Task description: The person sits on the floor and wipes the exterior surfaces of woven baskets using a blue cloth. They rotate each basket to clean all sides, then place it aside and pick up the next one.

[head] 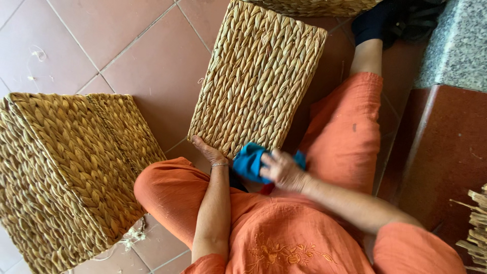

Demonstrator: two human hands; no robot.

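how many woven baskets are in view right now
3: one basket held between the knees by the left hand, a second on the floor at left, a third partly cropped at the top edge.

The woven basket [258,76] is straw-gold in a plaited herringbone pattern, as is the second basket [66,172]. The cloth [248,162] is bright turquoise blue. The clothing [284,233] is orange with yellow floral embroidery. The floor tiles [152,66] are terracotta red with pale grout lines.

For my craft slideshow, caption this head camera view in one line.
Seated person's left hand steadies a woven basket while the right hand presses a blue cloth against its near edge.
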